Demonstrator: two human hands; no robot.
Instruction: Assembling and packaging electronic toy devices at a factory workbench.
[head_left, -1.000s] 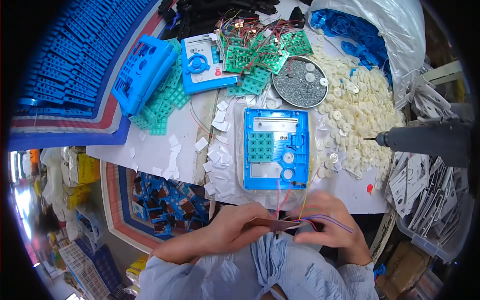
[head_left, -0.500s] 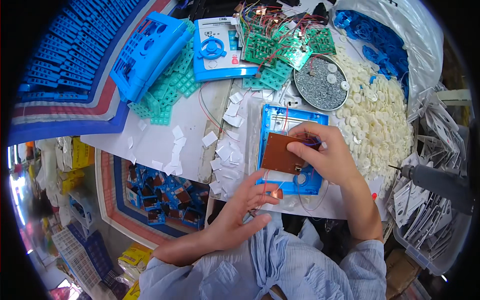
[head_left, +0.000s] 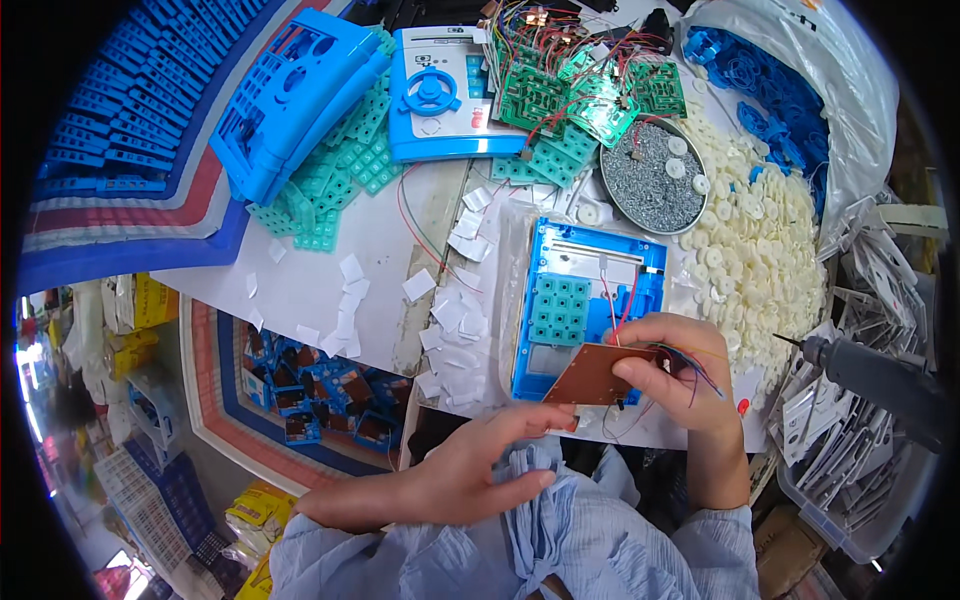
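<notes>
My right hand pinches a brown circuit board between thumb and fingers, its plain brown face toward me. Thin coloured wires trail from the board past the fingers. My left hand is open, thumb apart, with its fingertips at the board's lower left edge; whether they touch it I cannot tell. Behind the board lies an open blue plastic housing. A teal rubber keypad sits inside it, and red and white wires rise from it toward the board.
A round tin of small screws stands behind, beside a heap of cream plastic discs. Green circuit boards and blue housings lie at the back. White paper squares lie left of the housing. A grey electric screwdriver hangs at right.
My right hand has drawn the board down toward me and tilted it, uncovering the keypad in the housing. My left hand has shifted slightly lower, its fingers now at the board's edge.
</notes>
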